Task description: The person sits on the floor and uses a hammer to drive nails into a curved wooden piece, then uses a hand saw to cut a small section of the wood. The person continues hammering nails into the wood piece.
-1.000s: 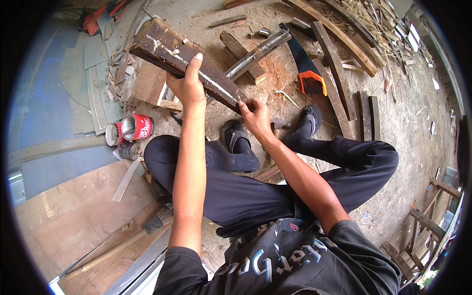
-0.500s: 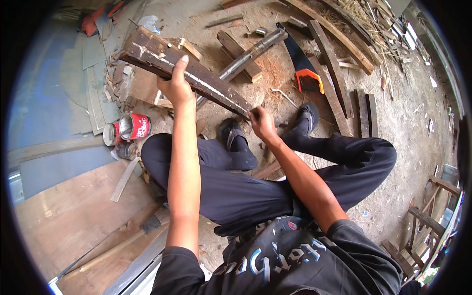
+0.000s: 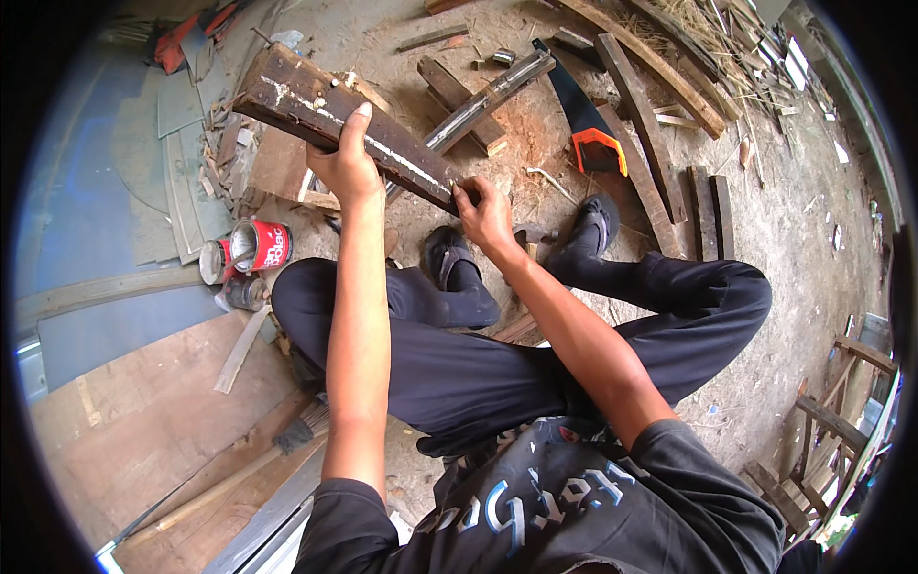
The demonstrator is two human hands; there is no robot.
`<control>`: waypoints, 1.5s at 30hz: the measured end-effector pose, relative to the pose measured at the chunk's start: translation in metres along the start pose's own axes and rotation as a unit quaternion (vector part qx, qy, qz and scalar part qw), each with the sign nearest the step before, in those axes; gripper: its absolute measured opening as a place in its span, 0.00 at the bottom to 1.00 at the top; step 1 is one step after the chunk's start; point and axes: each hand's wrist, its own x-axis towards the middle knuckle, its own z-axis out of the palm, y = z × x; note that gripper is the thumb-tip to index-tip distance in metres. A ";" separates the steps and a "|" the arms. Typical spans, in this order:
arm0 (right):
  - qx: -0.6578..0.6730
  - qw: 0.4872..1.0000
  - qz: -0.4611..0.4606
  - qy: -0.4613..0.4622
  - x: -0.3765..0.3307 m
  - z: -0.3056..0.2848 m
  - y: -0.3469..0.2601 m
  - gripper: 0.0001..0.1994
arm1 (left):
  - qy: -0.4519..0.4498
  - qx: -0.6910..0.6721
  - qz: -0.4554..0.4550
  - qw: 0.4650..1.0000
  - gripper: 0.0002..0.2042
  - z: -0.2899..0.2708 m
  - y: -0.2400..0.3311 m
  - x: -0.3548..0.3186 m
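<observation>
A dark brown wooden plank (image 3: 397,153), streaked with white along one edge, is held up at a slant before me. My left hand (image 3: 346,167) is closed around its middle, thumb on the upper face and fingers hidden underneath. At the plank's nearer, lower right end, my right hand (image 3: 486,212) is closed, with thumb and forefinger pinching the tip. Small pale bits lie on the far end of the plank. Behind it, a long metal-edged bar (image 3: 492,96) rests across a short wood block (image 3: 457,91) on the ground.
A handsaw (image 3: 601,153) with an orange and black handle lies beyond my feet, beside several loose timbers (image 3: 641,124). Red paint cans (image 3: 263,246) stand left of my knee. Plywood sheets (image 3: 163,411) lie at left; a wooden frame (image 3: 832,421) is at far right.
The plank's near end has swung a little left and up, and my right hand has moved left with it. My left hand keeps its hold almost in place.
</observation>
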 end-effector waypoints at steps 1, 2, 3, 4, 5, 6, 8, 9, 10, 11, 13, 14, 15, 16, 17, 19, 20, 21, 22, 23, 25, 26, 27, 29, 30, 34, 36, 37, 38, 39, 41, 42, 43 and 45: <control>-0.005 0.999 -0.042 -0.002 0.000 -0.001 0.001 0.10 | -0.003 0.003 0.008 1.000 0.16 0.000 -0.001 0.001; -0.019 0.997 -0.068 -0.004 -0.001 -0.002 0.001 0.09 | 0.002 0.001 0.002 1.000 0.16 0.000 -0.002 0.001; 0.008 0.991 -0.134 0.010 -0.003 -0.002 0.002 0.06 | 0.002 -0.001 0.003 1.000 0.17 0.001 -0.002 0.003; 0.027 0.984 -0.173 -0.032 -0.005 -0.003 0.003 0.06 | 0.004 -0.004 0.004 1.000 0.17 0.001 -0.003 0.004; 0.041 0.978 -0.199 -0.055 -0.007 -0.003 0.005 0.06 | 0.009 -0.001 0.005 1.000 0.17 0.002 -0.004 0.006; 0.058 0.969 -0.229 -0.072 -0.010 -0.003 0.006 0.06 | 0.015 0.002 0.006 1.000 0.17 0.003 -0.005 0.007; 0.028 0.990 -0.136 -0.037 -0.014 -0.002 0.010 0.06 | 0.027 0.006 0.004 1.000 0.16 0.001 -0.005 0.007; 0.009 0.995 -0.096 0.001 -0.015 -0.002 0.012 0.07 | 0.029 0.001 0.005 1.000 0.16 0.001 -0.005 0.008; -0.019 0.999 -0.028 0.024 -0.016 -0.001 0.014 0.07 | 0.024 -0.003 0.011 1.000 0.16 0.002 -0.005 0.007; -0.017 1.000 0.023 0.013 -0.015 -0.001 0.016 0.08 | 0.017 0.005 0.007 1.000 0.16 0.001 -0.004 0.007; 0.013 1.000 0.009 0.020 -0.012 0.000 0.020 0.09 | 0.003 0.002 0.005 1.000 0.16 0.001 -0.003 0.004; 0.022 0.999 0.019 0.018 -0.010 0.001 0.021 0.09 | -0.004 0.003 0.003 1.000 0.16 0.000 -0.002 0.003; -0.001 0.999 -0.029 0.042 -0.008 0.002 0.021 0.10 | 0.007 0.010 0.007 1.000 0.16 0.001 -0.002 0.001; 0.007 0.999 -0.033 0.031 -0.006 0.002 0.021 0.10 | 0.003 0.005 0.011 1.000 0.16 0.002 -0.002 0.000; 0.015 0.999 -0.037 0.024 -0.005 0.003 0.020 0.10 | 0.002 0.003 0.015 1.000 0.16 0.002 -0.002 -0.002; 0.026 0.998 -0.048 0.013 -0.001 0.003 0.017 0.08 | -0.004 0.002 0.015 1.000 0.16 0.003 -0.001 -0.003; 0.030 0.998 -0.055 0.007 -0.001 0.002 0.015 0.07 | -0.007 0.002 0.013 1.000 0.16 0.003 -0.001 -0.004; 0.029 0.998 -0.057 0.003 0.001 0.000 0.013 0.06 | -0.010 0.002 0.018 1.000 0.16 0.002 0.000 -0.004; 0.031 0.996 -0.081 -0.006 0.002 -0.003 0.012 0.06 | -0.004 0.006 0.012 1.000 0.15 0.002 0.000 -0.004; 0.027 0.995 -0.098 -0.012 0.003 -0.007 0.011 0.06 | 0.002 0.011 0.011 1.000 0.15 0.001 0.001 -0.004; -0.003 0.988 -0.150 -0.049 0.004 -0.017 0.011 0.05 | 0.006 0.009 0.013 1.000 0.15 -0.001 0.002 -0.005; -0.029 0.980 -0.183 -0.079 0.005 -0.023 0.013 0.05 | 0.011 0.003 0.009 1.000 0.15 -0.002 0.002 -0.005; -0.056 0.972 -0.210 -0.093 0.004 -0.029 0.015 0.05 | 0.017 -0.004 0.006 1.000 0.15 -0.003 0.002 -0.005; -0.033 0.959 -0.245 -0.140 0.003 -0.037 0.018 0.05 | 0.034 0.003 -0.008 0.999 0.14 -0.003 0.002 -0.003; -0.021 0.953 -0.260 -0.156 0.003 -0.039 0.020 0.05 | 0.031 0.008 -0.002 0.999 0.15 -0.003 0.002 -0.003; -0.002 0.994 -0.103 -0.041 0.001 -0.028 0.019 0.06 | 0.040 0.025 0.009 0.999 0.15 -0.002 0.000 0.001; 0.007 0.996 -0.084 -0.015 0.002 -0.018 0.016 0.06 | 0.041 0.028 0.008 0.999 0.15 -0.001 0.000 0.001; 0.026 0.998 -0.055 -0.019 0.002 -0.013 0.014 0.07 | 0.041 0.026 0.007 0.999 0.15 -0.001 0.000 0.001; 0.025 0.998 -0.059 -0.020 0.001 -0.009 0.013 0.07 | 0.039 0.026 0.010 0.999 0.15 0.000 0.000 0.000; 0.023 0.998 -0.063 -0.021 0.000 -0.006 0.011 0.07 | 0.040 0.023 0.006 0.999 0.15 0.000 0.000 0.000; 0.015 0.998 -0.052 -0.011 -0.002 -0.003 0.009 0.07 | 0.036 0.022 0.009 0.999 0.15 0.001 0.001 -0.001; 0.027 0.998 -0.052 -0.006 -0.004 -0.002 0.008 0.07 | 0.036 0.020 0.006 0.999 0.15 0.001 0.001 -0.001; 0.030 0.999 -0.035 -0.006 -0.006 -0.002 0.008 0.07 | 0.036 0.021 0.005 0.999 0.16 0.002 0.001 -0.001; 0.034 0.999 -0.014 -0.010 -0.009 -0.002 0.007 0.09 | 0.038 0.022 0.004 0.999 0.16 0.003 0.001 -0.001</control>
